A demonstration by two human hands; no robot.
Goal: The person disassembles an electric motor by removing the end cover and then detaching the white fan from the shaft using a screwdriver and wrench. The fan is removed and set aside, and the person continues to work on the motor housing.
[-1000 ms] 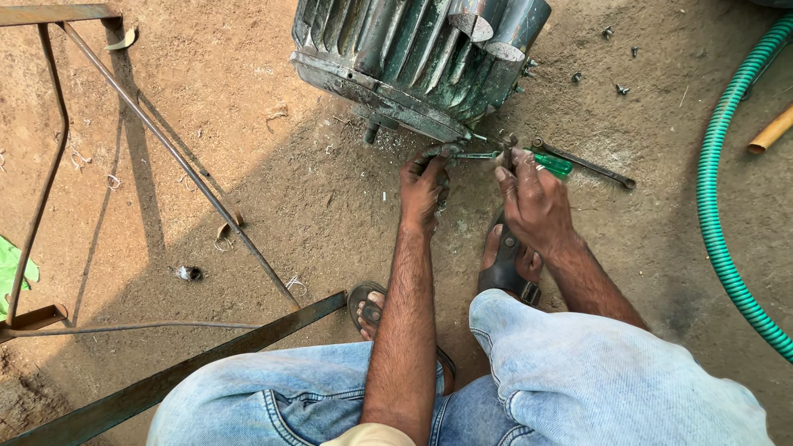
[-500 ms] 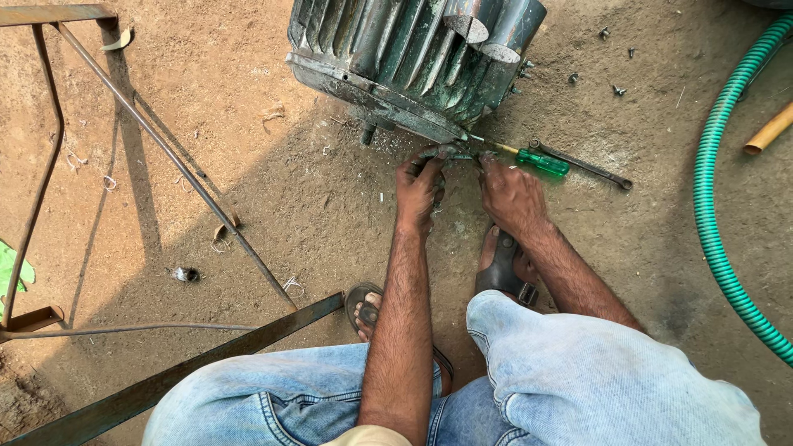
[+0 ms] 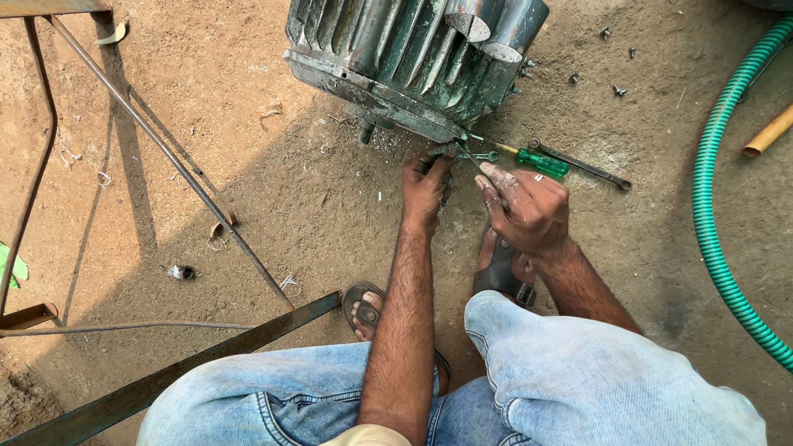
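A ribbed green-grey electric motor point(image 3: 413, 58) lies on the dirt in front of me. My left hand point(image 3: 425, 188) reaches its lower rim, fingers curled around the end of a small spanner point(image 3: 487, 155). My right hand point(image 3: 529, 208) is just to the right and pinches a thin metal rod point(image 3: 469, 155) whose tip touches the motor's rim. A green-handled screwdriver point(image 3: 541, 163) lies on the ground just beyond my right hand's knuckles. Next to it is a long dark spanner point(image 3: 582, 167).
A green ribbed hose point(image 3: 714, 239) curves down the right side, with a yellow stick point(image 3: 768, 132) beyond it. Rusty metal bars point(image 3: 165, 157) and an angle iron point(image 3: 190, 363) cross the left. Loose bolts point(image 3: 615, 89) lie near the motor. My sandalled feet point(image 3: 363, 310) rest below my hands.
Both hands stay at the motor's lower rim. My right hand shifted slightly left, then drew back a little, uncovering the screwdriver's handle.
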